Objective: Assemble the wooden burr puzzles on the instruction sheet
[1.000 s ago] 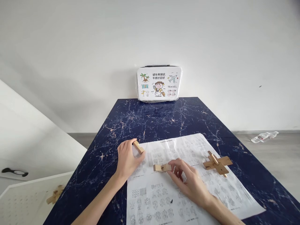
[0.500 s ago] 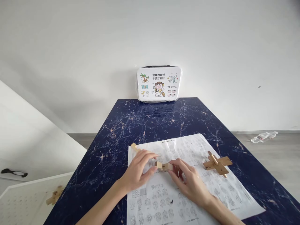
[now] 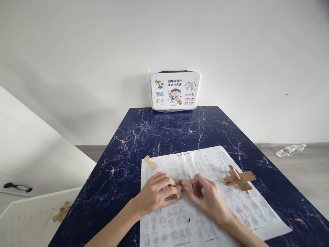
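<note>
My left hand (image 3: 156,193) and my right hand (image 3: 207,197) meet over a printed instruction sheet (image 3: 205,206) on the dark blue marble table (image 3: 133,147). Both pinch small wooden puzzle pieces (image 3: 180,187) held between them, fingers curled. One loose wooden bar (image 3: 150,162) lies at the sheet's far left corner. A partly built wooden cross puzzle (image 3: 239,179) rests on the sheet to the right of my right hand.
A white illustrated case (image 3: 175,91) stands against the wall at the table's far end. A white board (image 3: 28,219) with another wooden piece (image 3: 61,212) sits low on the left. A clear plastic bottle (image 3: 290,150) lies on the floor at right.
My left hand let go of the loose wooden bar at the sheet's corner and came right to join my right hand on the wooden pieces.
</note>
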`<action>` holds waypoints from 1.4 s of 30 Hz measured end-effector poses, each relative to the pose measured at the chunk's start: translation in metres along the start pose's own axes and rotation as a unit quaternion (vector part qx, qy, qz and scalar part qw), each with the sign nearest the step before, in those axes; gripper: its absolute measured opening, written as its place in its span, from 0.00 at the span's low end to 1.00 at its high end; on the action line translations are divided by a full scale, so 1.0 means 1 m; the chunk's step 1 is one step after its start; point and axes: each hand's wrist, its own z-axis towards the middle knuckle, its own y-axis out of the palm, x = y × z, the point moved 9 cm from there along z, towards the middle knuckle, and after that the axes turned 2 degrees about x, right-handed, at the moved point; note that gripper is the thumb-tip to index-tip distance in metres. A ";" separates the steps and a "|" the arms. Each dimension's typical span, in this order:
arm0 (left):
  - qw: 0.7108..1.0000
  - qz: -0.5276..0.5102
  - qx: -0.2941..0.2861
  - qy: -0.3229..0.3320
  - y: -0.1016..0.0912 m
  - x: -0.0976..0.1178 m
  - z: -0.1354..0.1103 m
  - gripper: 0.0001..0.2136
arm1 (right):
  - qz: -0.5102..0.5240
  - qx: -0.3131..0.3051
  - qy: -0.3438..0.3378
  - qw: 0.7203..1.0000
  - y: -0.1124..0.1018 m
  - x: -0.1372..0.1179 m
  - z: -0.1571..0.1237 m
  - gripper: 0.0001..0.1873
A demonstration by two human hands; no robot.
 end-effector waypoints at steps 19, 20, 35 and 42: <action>0.999 0.029 -0.030 0.030 0.011 0.010 -0.001 0.06 | 0.033 -0.062 0.146 0.987 0.000 0.016 0.008 0.21; 0.999 0.027 -0.031 0.027 0.012 0.009 -0.002 0.05 | 0.034 -0.063 0.142 0.987 0.000 0.015 0.008 0.21; 0.996 0.062 -0.034 0.057 0.013 0.020 0.005 0.14 | 0.130 -0.047 0.191 0.972 -0.004 0.024 0.007 0.29; 0.996 0.061 0.007 -0.067 0.005 -0.007 0.004 0.04 | 0.023 0.029 0.106 0.994 -0.021 0.012 0.013 0.29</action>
